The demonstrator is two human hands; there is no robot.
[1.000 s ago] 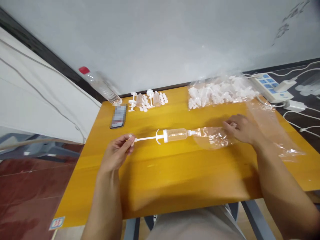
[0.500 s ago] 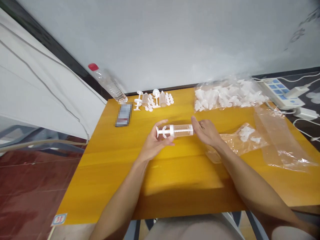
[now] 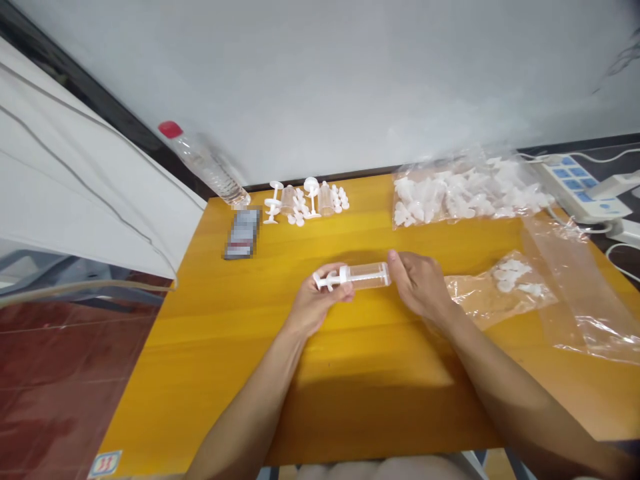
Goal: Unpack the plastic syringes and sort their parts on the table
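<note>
A clear plastic syringe (image 3: 367,276) with a white plunger lies sideways between my hands, above the yellow table. My left hand (image 3: 320,303) is closed around its plunger end, thumb against the white collar and the handle showing at the palm. At the other end of the barrel is my right hand (image 3: 420,283), fingers curled and thumb pressed at the white rim. What sits behind the right fingers is hidden. Toward the back lie loose white plungers (image 3: 312,197), clear barrels (image 3: 325,200) and small white pieces (image 3: 299,207).
A large clear bag of white parts (image 3: 450,193) lies at the back right, beside a power strip (image 3: 583,190). Nearer is an opened bag (image 3: 480,297) with several white pieces on it. A bottle with a red cap (image 3: 210,170) and a phone (image 3: 243,233) are at the left.
My left fingers have closed further around the plunger end. The right hand stays at the barrel's far end. Hands and syringe sit lower in the picture, and the view has shifted slightly.
</note>
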